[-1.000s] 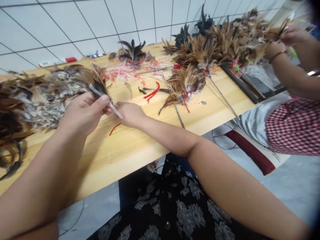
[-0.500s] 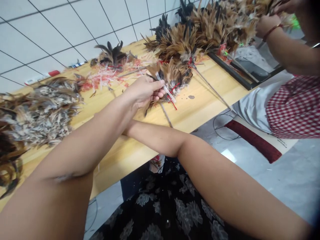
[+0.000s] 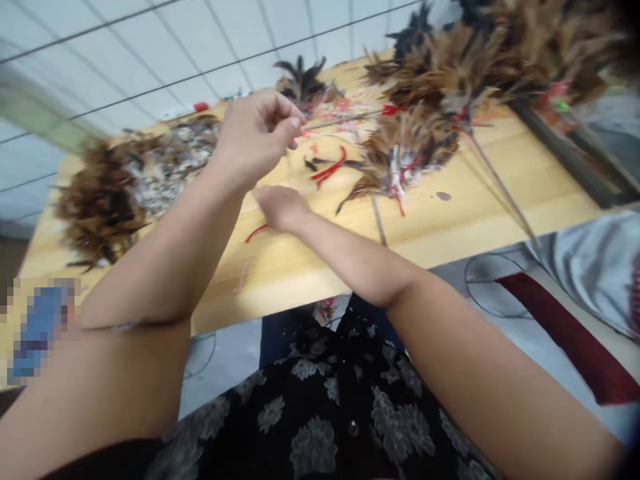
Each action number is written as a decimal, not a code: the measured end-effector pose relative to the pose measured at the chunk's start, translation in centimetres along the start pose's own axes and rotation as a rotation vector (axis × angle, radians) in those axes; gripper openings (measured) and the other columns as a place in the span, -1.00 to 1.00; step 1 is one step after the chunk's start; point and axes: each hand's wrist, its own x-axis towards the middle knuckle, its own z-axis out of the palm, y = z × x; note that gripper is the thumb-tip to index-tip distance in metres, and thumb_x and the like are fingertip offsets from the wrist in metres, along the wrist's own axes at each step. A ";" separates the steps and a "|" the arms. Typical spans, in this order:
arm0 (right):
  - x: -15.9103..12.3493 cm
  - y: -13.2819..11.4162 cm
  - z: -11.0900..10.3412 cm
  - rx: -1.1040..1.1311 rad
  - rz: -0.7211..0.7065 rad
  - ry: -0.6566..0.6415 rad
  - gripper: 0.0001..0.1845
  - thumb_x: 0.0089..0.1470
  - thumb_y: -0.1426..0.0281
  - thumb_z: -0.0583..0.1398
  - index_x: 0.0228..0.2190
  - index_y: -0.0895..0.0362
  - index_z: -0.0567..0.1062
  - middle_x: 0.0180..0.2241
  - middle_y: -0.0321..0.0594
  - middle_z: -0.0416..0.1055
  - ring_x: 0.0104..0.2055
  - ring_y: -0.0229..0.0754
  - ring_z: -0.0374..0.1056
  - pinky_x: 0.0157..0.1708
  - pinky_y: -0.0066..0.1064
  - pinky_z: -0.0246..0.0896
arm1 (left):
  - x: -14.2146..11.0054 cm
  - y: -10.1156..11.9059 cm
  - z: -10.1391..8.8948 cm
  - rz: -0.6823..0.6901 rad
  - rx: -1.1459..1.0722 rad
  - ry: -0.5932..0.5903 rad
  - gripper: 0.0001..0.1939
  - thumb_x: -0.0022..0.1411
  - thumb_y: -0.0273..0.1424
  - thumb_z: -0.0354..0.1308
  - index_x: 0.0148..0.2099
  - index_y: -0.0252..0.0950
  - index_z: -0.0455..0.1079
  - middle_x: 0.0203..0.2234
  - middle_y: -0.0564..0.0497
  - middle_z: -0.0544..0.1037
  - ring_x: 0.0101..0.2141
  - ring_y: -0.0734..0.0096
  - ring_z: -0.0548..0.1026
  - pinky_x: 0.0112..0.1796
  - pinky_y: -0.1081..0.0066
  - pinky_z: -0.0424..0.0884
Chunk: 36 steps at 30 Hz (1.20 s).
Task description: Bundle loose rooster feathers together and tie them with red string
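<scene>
My left hand [image 3: 257,133] is raised over the table, its fingers curled and thumb against the fingertips; whatever may be between them cannot be made out. Behind those fingertips a thin stick [image 3: 345,120] with a red end lies on the table. My right hand [image 3: 283,205] is low over the wood, smeared by motion, its fingers unclear. Beside it shows a red strip [image 3: 256,233]. To the right lies a brown feather duster [image 3: 425,143] on a stick, with a whitish strip [image 3: 395,167] and red ties on its base. More red strips [image 3: 330,167] lie between.
Loose grey and brown feathers [image 3: 165,160] are heaped at left. Black feathers [image 3: 301,80] stand near the tiled wall. Larger feather dusters [image 3: 445,67] fill the back right, near a dark frame [image 3: 555,153]. A pixelated blue area [image 3: 43,327] covers the left edge.
My left hand has let go of the whitish strip, now on the duster's base, and moved left and up. My right hand has come into view. The camera has turned left.
</scene>
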 end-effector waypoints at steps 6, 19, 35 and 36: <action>2.5 0.0 1.0 -0.108 0.073 0.028 -0.41 0.63 0.53 0.06 0.49 0.23 0.60 0.42 0.27 0.72 0.52 0.28 0.66 0.45 0.04 0.58 | -1.4 -4.9 -14.1 -0.217 0.474 0.225 -0.83 0.68 -0.59 0.41 -0.06 -0.27 0.58 -0.35 0.18 0.48 -0.24 0.41 0.38 -0.09 0.49 0.40; 2.6 0.9 -0.2 -0.155 0.342 0.123 -0.49 0.68 0.42 0.07 0.41 0.20 0.65 0.42 0.26 0.73 0.47 0.34 0.69 0.41 0.12 0.59 | -0.7 -16.1 -14.1 -0.200 0.275 0.299 -0.63 0.41 -0.63 0.39 -0.30 -0.10 0.36 -0.21 0.07 0.47 0.35 0.28 0.29 0.57 0.48 -0.08; 2.4 0.8 -0.4 -0.136 0.333 0.091 -0.46 0.70 0.41 0.05 0.43 0.18 0.65 0.41 0.20 0.75 0.49 0.27 0.70 0.41 0.08 0.65 | 4.2 -10.7 -10.1 -0.349 0.924 0.004 -0.54 0.83 -0.37 0.20 0.44 -0.63 0.68 0.48 -0.50 0.64 0.46 -0.27 0.54 0.43 -0.05 0.37; 2.4 0.8 -0.3 -0.133 0.328 0.093 -0.47 0.70 0.40 0.05 0.42 0.17 0.66 0.41 0.18 0.75 0.48 0.26 0.71 0.40 0.07 0.65 | 5.3 -11.0 -9.5 -0.390 0.949 -0.044 -0.48 0.85 -0.32 0.19 0.50 -0.69 0.63 0.47 -0.52 0.65 0.46 -0.25 0.55 0.38 -0.04 0.39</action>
